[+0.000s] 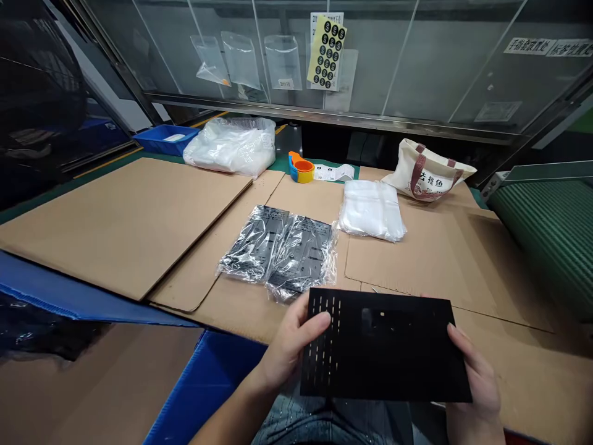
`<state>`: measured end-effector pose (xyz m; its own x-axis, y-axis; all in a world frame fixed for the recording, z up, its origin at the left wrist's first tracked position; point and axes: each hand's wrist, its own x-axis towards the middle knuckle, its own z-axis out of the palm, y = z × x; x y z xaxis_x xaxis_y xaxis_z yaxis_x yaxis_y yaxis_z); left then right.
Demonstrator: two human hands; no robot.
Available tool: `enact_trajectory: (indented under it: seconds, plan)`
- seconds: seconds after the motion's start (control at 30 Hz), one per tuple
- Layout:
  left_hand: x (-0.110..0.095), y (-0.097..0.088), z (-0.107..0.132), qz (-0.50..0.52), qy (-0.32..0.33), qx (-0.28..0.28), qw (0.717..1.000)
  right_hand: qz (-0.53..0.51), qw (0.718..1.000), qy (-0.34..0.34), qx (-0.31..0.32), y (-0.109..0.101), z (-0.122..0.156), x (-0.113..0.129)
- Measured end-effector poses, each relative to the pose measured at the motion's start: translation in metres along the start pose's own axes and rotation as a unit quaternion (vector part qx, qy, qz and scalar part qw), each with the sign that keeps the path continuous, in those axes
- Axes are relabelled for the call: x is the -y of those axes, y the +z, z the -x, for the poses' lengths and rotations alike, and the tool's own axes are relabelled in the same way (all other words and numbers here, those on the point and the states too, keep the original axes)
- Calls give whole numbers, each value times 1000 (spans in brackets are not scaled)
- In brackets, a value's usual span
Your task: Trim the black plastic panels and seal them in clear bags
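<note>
A flat black panel with rows of small slots at its left end is held near my lap, over the front edge of the table. My left hand grips its left end, thumb lying on the face beside the slots. At the right edge, my right hand clasps it with the thumb on top; its other fingers are hidden behind. Beyond the panel, two black panels in clear plastic bags lie side by side. A stack of clear plastic bags sits to their right.
Cardboard sheets cover the table. Along the back are a blue tray, a bulky plastic bag, a tape dispenser and a cloth tote. A green ribbed conveyor belt borders the right side. A sticker sheet hangs behind.
</note>
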<state>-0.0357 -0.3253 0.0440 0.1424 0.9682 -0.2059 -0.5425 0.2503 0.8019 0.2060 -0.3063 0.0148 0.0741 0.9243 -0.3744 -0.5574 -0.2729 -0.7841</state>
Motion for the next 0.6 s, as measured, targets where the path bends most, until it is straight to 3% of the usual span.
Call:
enact_trajectory:
  seconds: [0.07, 0.17, 0.4, 0.47, 0.6]
  plan:
    - [-2, -2, -1, -58, 52, -20, 997, 13, 1000, 1, 2, 0, 2, 0]
    - [-4, -2, -3, -122, 77, -50, 988, 38, 999, -11, 16, -1, 5, -1]
    - [-8, 4, -13, -8, 57, -153, 986, 35, 998, -46, 38, -2, -1, -8]
    - [-9, 2, -13, 12, 59, -153, 986, 33, 997, -58, 32, -3, -3, -9]
    - [-9, -6, -9, -60, 52, -71, 994, 29, 998, -53, 27, -3, -2, -10]
